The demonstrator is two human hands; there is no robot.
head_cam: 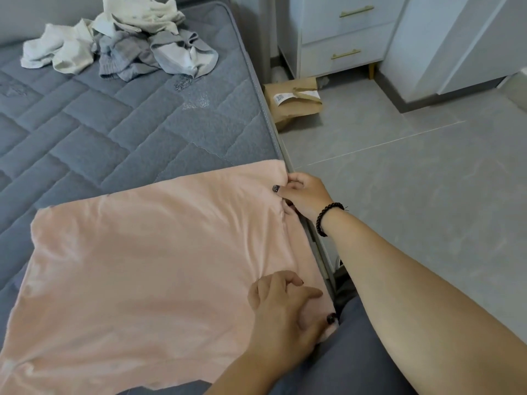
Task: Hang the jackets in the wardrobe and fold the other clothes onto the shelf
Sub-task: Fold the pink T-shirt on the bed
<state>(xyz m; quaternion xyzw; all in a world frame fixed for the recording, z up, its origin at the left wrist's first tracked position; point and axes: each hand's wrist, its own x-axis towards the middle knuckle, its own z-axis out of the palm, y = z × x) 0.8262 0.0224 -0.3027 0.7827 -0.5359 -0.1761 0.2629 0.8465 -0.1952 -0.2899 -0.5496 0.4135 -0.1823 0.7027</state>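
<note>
Left hand point(288, 306) nearest, fingers curled, pinching near right corner of pink garment point(148, 252). Right hand point(302, 195), bead bracelet point(328, 218) on wrist, pinches far right corner at mattress point(114, 124) edge. Garment spread flat on near part of mattress. Heap of white and grey clothes point(128, 44) far left.

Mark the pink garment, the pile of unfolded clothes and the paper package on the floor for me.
pink garment point(148, 252): head view, middle of the spread fabric.
pile of unfolded clothes point(128, 41): head view, grey piece at the pile's centre.
paper package point(293, 101): head view, brown top face beside the label.
</note>
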